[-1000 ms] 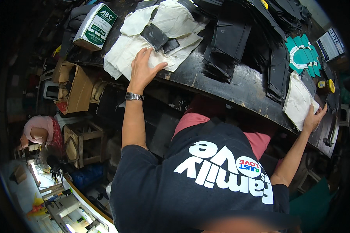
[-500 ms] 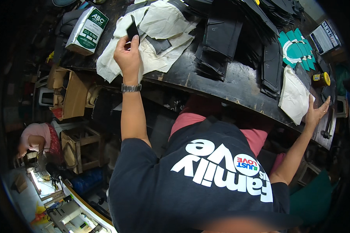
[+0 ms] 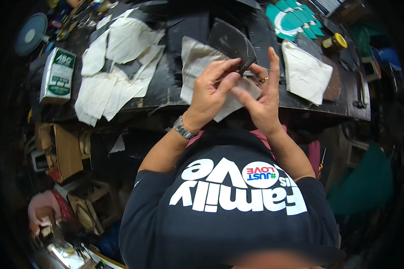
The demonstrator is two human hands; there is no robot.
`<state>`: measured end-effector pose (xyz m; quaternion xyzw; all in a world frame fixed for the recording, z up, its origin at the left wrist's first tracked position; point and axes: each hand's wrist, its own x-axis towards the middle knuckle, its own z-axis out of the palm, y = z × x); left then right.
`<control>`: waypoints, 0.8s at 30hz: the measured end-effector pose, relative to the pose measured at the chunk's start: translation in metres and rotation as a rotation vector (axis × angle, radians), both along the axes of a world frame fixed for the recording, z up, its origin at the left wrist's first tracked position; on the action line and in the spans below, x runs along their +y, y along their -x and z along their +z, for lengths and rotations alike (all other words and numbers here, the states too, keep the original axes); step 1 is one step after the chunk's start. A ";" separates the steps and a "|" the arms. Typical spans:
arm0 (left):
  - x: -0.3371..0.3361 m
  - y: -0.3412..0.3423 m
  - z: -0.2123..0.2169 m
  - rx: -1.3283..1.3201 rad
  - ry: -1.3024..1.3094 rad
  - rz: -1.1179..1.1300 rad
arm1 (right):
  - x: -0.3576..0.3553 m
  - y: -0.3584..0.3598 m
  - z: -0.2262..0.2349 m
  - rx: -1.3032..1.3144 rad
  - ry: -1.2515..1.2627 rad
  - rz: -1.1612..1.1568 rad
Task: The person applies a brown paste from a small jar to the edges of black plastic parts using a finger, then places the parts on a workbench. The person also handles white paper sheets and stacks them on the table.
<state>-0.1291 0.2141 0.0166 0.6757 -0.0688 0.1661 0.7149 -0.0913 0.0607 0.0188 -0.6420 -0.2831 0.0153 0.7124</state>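
My two hands meet over the near middle of the dark table. My left hand pinches a small black piece between thumb and fingers. My right hand, with a ring on one finger, has its thumb and curled fingers at the same piece, while its index finger points up. Under and behind my hands is a white cloth piece with a larger black panel at its far side. My fingers hide where the small piece and the panel meet.
White cloth pieces lie spread at the left, by a white-and-green can. Another white cloth piece, green cut pieces and a yellow-lidded jar are at the right. A person bends at the lower left.
My left hand has come from the left cloth pile to the middle with the small black piece. My right hand has come in from the right; white cloth and a black panel now lie beneath.
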 end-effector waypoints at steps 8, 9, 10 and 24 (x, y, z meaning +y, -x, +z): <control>-0.003 -0.014 -0.006 -0.114 -0.407 0.260 | -0.073 -0.025 0.007 0.238 -0.110 -0.029; -0.007 -0.018 -0.007 -0.092 -0.369 0.270 | -0.083 -0.030 0.010 0.225 -0.155 -0.031; -0.010 -0.023 -0.007 -0.103 -0.374 0.252 | -0.094 -0.036 0.014 0.198 -0.166 -0.051; -0.104 -0.176 -0.013 0.045 -0.377 -0.047 | -0.217 -0.186 -0.010 -0.076 0.337 -0.495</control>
